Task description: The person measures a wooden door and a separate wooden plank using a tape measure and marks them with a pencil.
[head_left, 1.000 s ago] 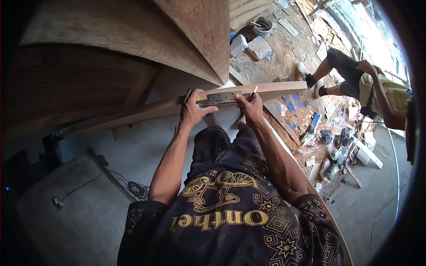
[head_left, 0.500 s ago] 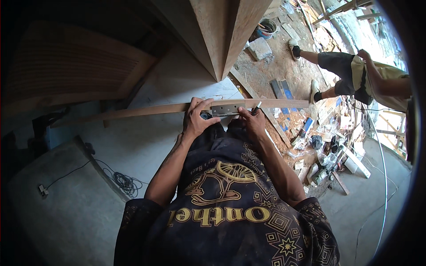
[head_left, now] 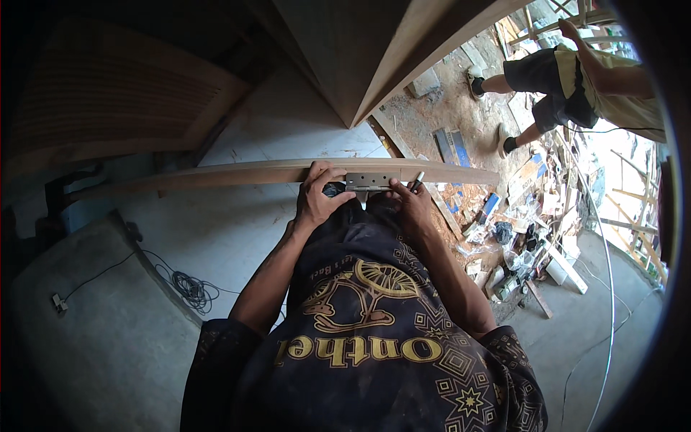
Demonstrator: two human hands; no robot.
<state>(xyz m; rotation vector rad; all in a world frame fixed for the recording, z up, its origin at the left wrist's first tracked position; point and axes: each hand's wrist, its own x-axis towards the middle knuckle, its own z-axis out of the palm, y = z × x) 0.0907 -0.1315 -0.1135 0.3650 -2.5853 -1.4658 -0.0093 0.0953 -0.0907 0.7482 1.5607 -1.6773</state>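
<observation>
A long wooden board [head_left: 245, 173] runs across in front of me, its narrow edge upward. On that edge lies a metal butt hinge [head_left: 368, 181] with screw holes, its knuckle toward me. My left hand [head_left: 317, 198] is closed over the board at the hinge's left end, fingers on top and thumb by the knuckle. My right hand [head_left: 410, 203] pinches the hinge's right end between thumb and finger. A slim pen [head_left: 418, 180], dark with a white end, sticks up from the same hand's fingers.
Tall timber posts [head_left: 374, 79] rise just beyond the board. A slatted wooden panel [head_left: 115, 108] stands at the left. Coiled black cable [head_left: 191, 286] lies on the concrete floor. Rubbish and offcuts [head_left: 533, 252] are heaped at right, below another person [head_left: 561, 86].
My view has shifted slightly, showing more of the board's top face. Both hands stay at the hinge, and the pen has tilted a little. The other person's arm has moved upward in the picture.
</observation>
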